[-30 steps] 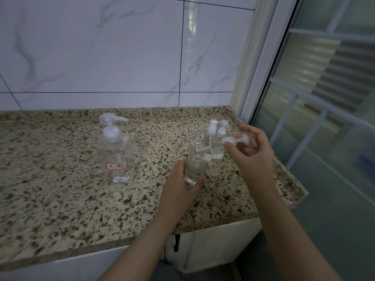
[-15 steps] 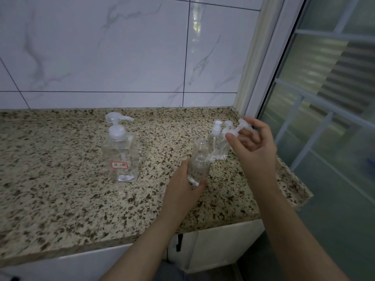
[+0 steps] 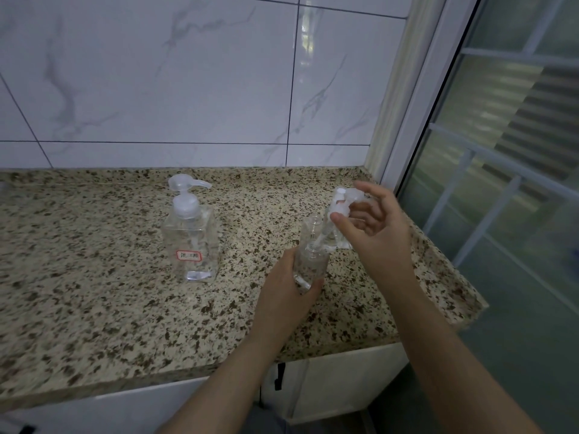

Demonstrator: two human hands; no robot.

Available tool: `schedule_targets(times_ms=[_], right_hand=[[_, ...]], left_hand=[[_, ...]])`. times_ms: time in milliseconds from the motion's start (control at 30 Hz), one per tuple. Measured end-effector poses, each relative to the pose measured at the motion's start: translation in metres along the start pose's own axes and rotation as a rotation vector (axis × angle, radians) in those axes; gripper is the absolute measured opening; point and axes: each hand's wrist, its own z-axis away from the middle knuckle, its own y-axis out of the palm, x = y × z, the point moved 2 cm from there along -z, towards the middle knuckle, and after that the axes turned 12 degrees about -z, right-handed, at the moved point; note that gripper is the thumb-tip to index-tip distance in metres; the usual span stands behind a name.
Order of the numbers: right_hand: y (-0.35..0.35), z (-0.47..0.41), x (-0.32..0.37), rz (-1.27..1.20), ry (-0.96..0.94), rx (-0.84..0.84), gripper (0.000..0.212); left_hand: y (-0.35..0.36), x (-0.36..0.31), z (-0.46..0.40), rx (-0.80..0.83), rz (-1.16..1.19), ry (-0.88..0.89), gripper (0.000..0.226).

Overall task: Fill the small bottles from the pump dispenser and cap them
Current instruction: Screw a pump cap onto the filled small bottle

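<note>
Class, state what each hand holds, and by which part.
The left hand grips a small bottle round its lower body. The right hand pinches a pump cap by its head.

The left hand [image 3: 286,286] curls around a bottle [image 3: 308,264], thumb in front. The right hand [image 3: 372,227], higher and just to its right, pinches a cap [image 3: 340,209], other fingers loosely bent.
</note>
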Motion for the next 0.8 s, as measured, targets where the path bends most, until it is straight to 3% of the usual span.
schedule_targets(times_ms=[200,500,800], right_hand=[[0.005,0.004,-0.016,0.127,0.032,0.186,0.072],[0.003,0.009,-0.031,0.123,0.155,0.253,0.077],[0.005,0.010,-0.035,0.167,0.135,0.267,0.080]], left_hand=[[-0.001,0.000,0.000,0.004,0.014,-0.017,0.036],[0.000,0.002,0.000,0.007,0.030,-0.009,0.050],[-0.001,0.001,0.000,-0.001,0.044,-0.007,0.052]])
